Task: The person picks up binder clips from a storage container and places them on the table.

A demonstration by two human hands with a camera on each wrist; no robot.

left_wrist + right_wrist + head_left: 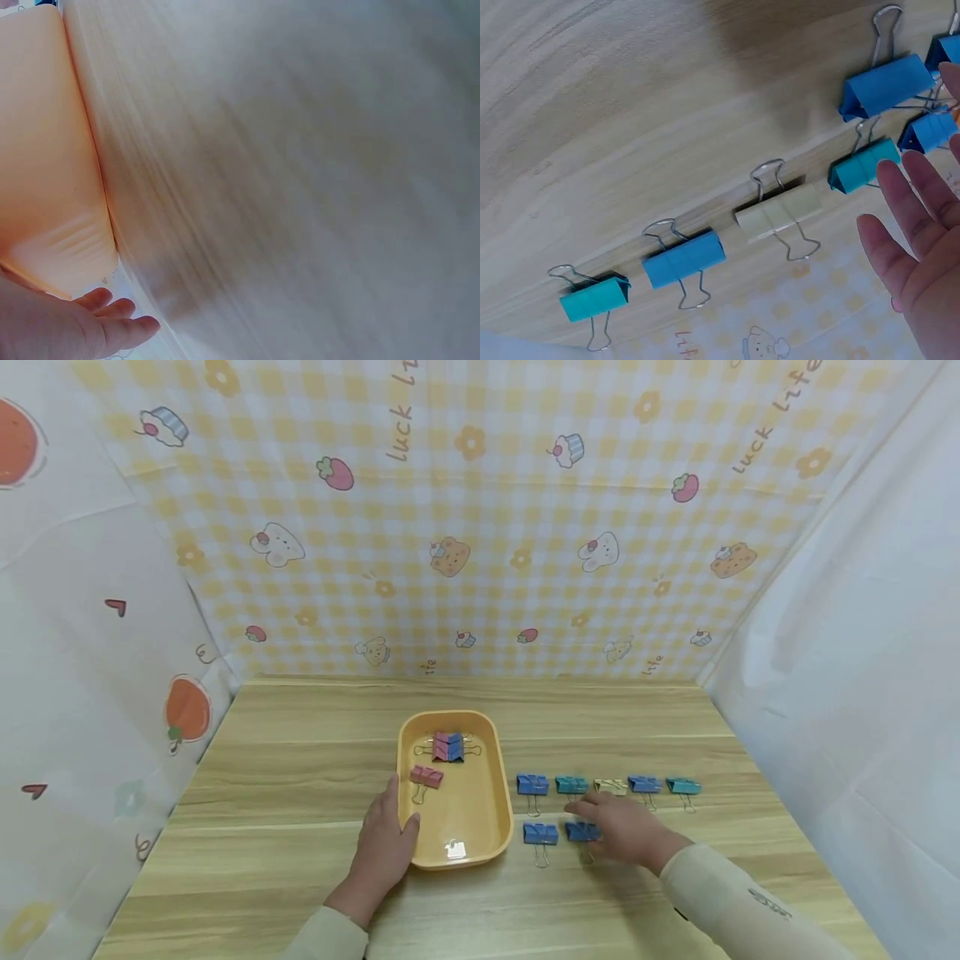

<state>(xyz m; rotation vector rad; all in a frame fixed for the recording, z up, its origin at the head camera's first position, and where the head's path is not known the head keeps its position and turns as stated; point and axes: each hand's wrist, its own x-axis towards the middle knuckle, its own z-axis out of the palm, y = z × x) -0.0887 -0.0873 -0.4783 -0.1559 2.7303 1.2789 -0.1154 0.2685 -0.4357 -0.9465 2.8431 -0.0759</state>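
Observation:
My left hand (386,839) rests at the left side of a yellow tray (504,802), with relaxed fingers along its rim. Inside the tray, a pink binder clip (440,747) and a blue binder clip (456,748) stand side by side, and a red-pink binder clip (427,777) lies nearer the hand. My right hand (626,828) reaches over a dark blue binder clip (581,832) in the front row, partly covering it. In the right wrist view, its fingers (902,202) are extended and spread. Left of that clip lies a blue binder clip (540,834).
Behind the right hand runs a row of binder clips: blue (532,785), teal (572,785), pale yellow (611,787), blue (644,784) and teal (683,786). They lie on a wood-grain table (300,760). A checked cloth (480,510) hangs along the table's back edge.

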